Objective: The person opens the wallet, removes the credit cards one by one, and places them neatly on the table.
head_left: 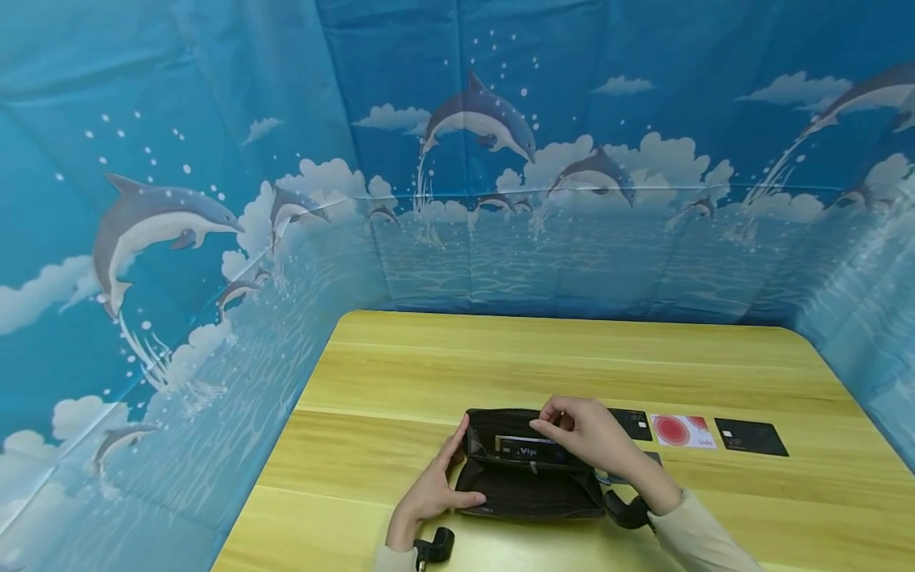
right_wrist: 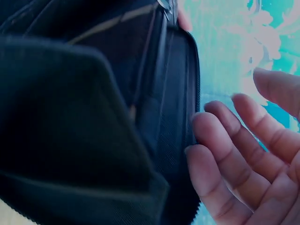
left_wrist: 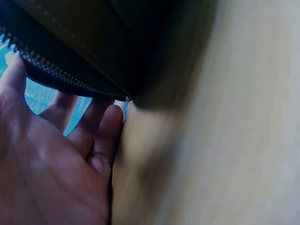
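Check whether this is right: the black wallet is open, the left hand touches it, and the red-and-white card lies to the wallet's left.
Wrong side: the head view shows the red-and-white card lying to the right of the black wallet. The wallet is open and the left hand touches it, as stated.

A black wallet (head_left: 532,494) lies open on a yellow table (head_left: 400,373). The left hand (head_left: 434,488) holds its left side. The right hand (head_left: 589,433) is over it, near a Vip card (head_left: 527,451) inside. To the right, three cards (head_left: 682,431) lie in a row. Blue dolphin cloth (head_left: 443,262) hangs behind.
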`<state>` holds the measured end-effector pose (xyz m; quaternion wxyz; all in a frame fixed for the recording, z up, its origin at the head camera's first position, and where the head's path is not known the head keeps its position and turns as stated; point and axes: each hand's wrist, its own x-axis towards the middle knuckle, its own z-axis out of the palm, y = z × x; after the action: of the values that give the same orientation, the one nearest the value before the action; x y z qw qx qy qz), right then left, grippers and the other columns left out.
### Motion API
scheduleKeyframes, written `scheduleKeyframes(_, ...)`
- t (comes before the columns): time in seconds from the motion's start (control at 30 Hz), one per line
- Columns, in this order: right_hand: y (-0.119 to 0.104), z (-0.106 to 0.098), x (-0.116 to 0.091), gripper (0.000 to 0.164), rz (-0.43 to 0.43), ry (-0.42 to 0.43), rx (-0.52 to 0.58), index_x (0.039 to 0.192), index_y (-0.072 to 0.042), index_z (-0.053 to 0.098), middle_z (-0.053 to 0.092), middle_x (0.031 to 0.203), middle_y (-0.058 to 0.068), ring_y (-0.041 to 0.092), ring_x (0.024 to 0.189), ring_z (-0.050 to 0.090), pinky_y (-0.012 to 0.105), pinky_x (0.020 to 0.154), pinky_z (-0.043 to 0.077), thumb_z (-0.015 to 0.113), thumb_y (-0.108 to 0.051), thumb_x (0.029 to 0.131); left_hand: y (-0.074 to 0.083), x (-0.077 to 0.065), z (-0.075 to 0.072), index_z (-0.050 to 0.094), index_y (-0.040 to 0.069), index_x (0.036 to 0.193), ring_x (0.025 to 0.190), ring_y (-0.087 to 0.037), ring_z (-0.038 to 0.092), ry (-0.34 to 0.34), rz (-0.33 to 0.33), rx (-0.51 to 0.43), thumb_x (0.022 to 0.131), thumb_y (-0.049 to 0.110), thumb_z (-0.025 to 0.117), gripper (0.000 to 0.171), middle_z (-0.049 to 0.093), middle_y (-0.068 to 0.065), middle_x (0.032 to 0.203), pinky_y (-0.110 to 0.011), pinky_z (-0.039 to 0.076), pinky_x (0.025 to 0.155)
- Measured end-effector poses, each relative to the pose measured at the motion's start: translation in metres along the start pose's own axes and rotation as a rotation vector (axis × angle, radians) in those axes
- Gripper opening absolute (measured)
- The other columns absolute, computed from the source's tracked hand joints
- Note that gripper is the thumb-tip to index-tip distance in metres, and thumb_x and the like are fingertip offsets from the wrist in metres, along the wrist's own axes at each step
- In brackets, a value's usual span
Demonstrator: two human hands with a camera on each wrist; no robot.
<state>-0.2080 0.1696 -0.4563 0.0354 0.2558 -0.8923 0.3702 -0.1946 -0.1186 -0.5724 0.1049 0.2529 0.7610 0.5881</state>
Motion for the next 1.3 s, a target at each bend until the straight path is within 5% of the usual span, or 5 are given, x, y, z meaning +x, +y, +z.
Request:
scheduleKeyframes(0.53,0.011,0.013,-0.004,0.016,0.013,-0.084,-0.051,0.089,-0.020,0.072,0.061,0.070,-0.011,0.002,0.049,0.044,0.024,0.049,0.040,0.063,-0.033,0.092,-0.001,-0.001,0.000,0.006,0.032,0.154,0.140,-0.026,0.015,-0.005,0.007,0.006,0.076,0.025,0.082,0.108,0.006,0.003,0.157,-0.036,0.023,0.108)
scheduleKeyframes(0.97,0.015,0.018,-0.002,0.018,0.075,0.001,-0.115,0.092,-0.016,0.075,0.054,0.058,-0.009,0.002,0.044,0.039,0.024,0.047,0.036,0.064,-0.030,0.092,0.002,-0.001,0.000,0.006,0.032,0.154,0.140,-0.030,0.013,-0.009,0.006,0.023,0.075,0.027,0.083,0.110,0.006,0.002,0.158,-0.058,0.019,0.105)
scheduleKeyframes(1.3,0.013,0.021,-0.001,0.008,0.079,0.050,-0.191,0.088,-0.016,0.075,0.063,0.070,-0.012,0.000,0.043,0.038,0.023,0.044,0.034,0.074,-0.022,0.084,0.001,-0.001,-0.001,0.005,0.032,0.154,0.140,-0.027,0.014,-0.013,-0.011,0.032,0.074,0.019,0.083,0.112,0.006,0.003,0.157,-0.054,0.020,0.106)
